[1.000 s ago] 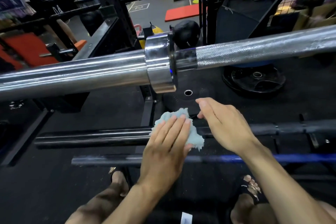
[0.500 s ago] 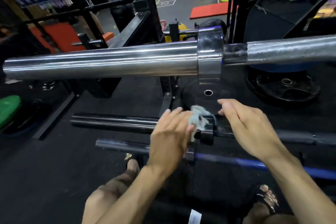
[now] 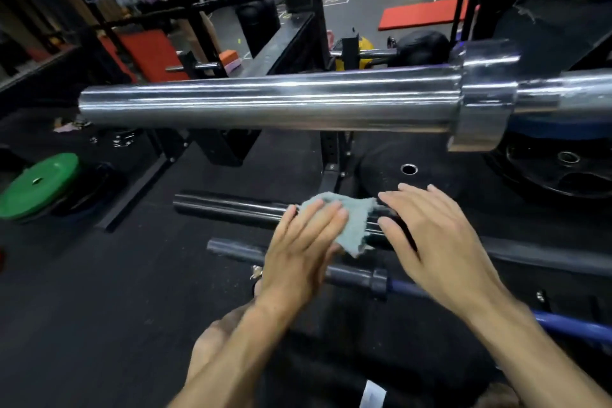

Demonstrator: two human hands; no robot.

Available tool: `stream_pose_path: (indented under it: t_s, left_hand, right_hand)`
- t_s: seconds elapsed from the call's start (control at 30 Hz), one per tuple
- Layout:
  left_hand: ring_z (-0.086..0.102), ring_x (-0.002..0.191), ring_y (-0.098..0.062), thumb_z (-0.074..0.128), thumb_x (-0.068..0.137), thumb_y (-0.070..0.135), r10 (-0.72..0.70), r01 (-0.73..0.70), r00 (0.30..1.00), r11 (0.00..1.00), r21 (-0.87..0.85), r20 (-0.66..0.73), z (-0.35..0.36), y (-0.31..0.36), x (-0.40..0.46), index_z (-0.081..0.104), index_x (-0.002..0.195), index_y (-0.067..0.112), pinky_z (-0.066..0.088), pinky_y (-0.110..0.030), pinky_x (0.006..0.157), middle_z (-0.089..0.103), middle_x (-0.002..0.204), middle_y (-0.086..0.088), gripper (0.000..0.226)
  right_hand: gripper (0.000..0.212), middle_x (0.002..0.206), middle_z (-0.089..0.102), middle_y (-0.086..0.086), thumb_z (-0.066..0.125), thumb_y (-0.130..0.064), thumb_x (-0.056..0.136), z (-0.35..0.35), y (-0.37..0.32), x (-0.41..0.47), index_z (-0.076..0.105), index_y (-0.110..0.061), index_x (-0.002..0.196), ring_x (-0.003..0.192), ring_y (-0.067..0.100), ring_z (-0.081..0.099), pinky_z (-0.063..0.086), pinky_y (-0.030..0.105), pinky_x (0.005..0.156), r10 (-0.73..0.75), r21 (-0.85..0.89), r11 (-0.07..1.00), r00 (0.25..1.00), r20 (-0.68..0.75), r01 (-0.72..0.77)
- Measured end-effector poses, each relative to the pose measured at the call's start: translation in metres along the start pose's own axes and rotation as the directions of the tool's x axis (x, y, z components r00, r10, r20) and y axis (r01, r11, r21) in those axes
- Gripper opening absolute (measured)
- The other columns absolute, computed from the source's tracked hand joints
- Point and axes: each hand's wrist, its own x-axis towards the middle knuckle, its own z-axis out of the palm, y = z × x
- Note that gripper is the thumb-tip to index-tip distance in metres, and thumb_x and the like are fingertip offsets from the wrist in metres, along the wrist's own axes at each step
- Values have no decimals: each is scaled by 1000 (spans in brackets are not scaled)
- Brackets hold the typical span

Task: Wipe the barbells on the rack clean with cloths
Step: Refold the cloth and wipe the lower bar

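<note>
Chrome barbell (image 3: 265,103): lies across the rack at the top of the view, thick polished sleeve pointing left, collar at the right end of the sleeve. Neither hand touches it.

Black barbell (image 3: 228,207): lower down, nearer the person, its sleeve end pointing left. This is the bar under the cloth.

Cloth (image 3: 351,219): pale blue-green, rumpled, draped over the black barbell between the two hands.

Left hand (image 3: 301,252): fingers straight and together, laid flat on the left part of the cloth, pressing it onto the black barbell. Grip released, nothing clenched.

Right hand (image 3: 430,235): fingers extended and slightly spread, resting over the black barbell just beside the cloth's right edge; thumb near the cloth. Grip released; whether the fingertips touch the cloth cannot be told.

Blue barbell (image 3: 563,325): nearest bar, dark sleeve to the left, blue shaft running off to the lower right, passing beneath both forearms.

Black weight plate (image 3: 390,172): flat on the floor beyond the hands, steel-ringed centre hole.

Green weight plate (image 3: 36,185): on the floor at far left, well apart from the bars.

Red mat (image 3: 420,15): on the floor in the far background.
</note>
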Motion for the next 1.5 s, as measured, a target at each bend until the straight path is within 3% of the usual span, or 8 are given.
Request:
stream_pose_path:
  t_s: [0.17, 0.37, 0.6, 0.77, 0.87, 1.1, 1.27, 1.5]
  left_hand:
    - [53, 127, -25, 28, 108, 20, -564, 567, 812, 823, -22, -149, -38, -83, 0, 66, 119, 18, 39, -55, 109, 69, 118, -1, 39]
    - [42, 145, -21, 31, 111, 31, -73, 74, 997, 997, -15, 10, -11, -3, -4, 54, 145, 18, 19, -47, 125, 53, 150, 4, 43]
    - [45, 139, -35, 35, 108, 19, -666, 680, 733, 725, 113, -135, -52, -143, -23, 61, 131, 19, 32, -60, 113, 63, 133, -5, 35]
    - [37, 147, -34, 34, 103, 16, -164, 167, 982, 986, -23, 89, -16, -9, -18, 45, 150, 15, 25, -55, 121, 48, 153, -9, 48]
    - [34, 150, -19, 29, 111, 29, -143, 145, 989, 987, -69, 26, -16, -56, -39, 47, 151, 16, 22, -47, 125, 44, 159, 2, 45]
    - [37, 148, -13, 38, 108, 38, -800, 721, 571, 597, -352, -184, -22, -108, -35, 50, 148, 11, 24, -23, 123, 44, 156, 6, 50]
    - [41, 146, -20, 39, 111, 30, -140, 122, 985, 980, -157, -106, -19, -56, -29, 58, 143, 12, 32, -37, 122, 53, 151, 0, 41]
    - [48, 77, -2, 41, 107, 16, -711, 659, 687, 697, -282, -152, -44, -171, -14, 44, 70, 18, 34, -30, 73, 53, 77, 13, 38]
  right_hand:
    - [45, 128, 68, -5, 49, -42, 100, 10, -27, 5, 60, -18, 137, 132, 19, 56, 30, 46, 122, -54, -129, 990, 997, 60, 61]
    - [42, 116, 72, -6, 54, -42, 96, 11, -30, 14, 65, -21, 131, 109, 18, 65, 43, 35, 100, 1, -178, 984, 1000, 6, 0]
    - [44, 118, 71, -12, 54, -45, 98, 7, -31, 26, 58, -28, 138, 89, 24, 73, 53, 38, 67, 138, -97, 986, 990, 19, -135]
    - [42, 116, 72, -13, 51, -50, 96, 8, -32, 28, 62, -30, 132, 92, 21, 74, 53, 38, 67, 164, -73, 984, 986, -12, -164]
    - [40, 110, 75, -12, 53, -49, 96, 9, -33, 28, 65, -30, 128, 83, 24, 75, 53, 37, 64, 166, -117, 979, 986, -3, -165]
    - [52, 104, 74, -17, 38, -67, 93, 3, -39, 35, 55, -41, 136, 83, 23, 72, 50, 33, 63, 211, -238, 956, 964, 162, -170]
    - [88, 113, 60, -36, 25, -107, 60, -8, -32, 56, 23, -65, 138, 109, 9, 64, 42, 31, 75, 287, -291, 943, 832, 475, -159]
    - [89, 83, 54, -29, 30, -105, 64, -1, -12, 52, 42, -54, 136, 83, 10, 58, 54, 40, 70, 176, -196, 974, 925, 336, -114]
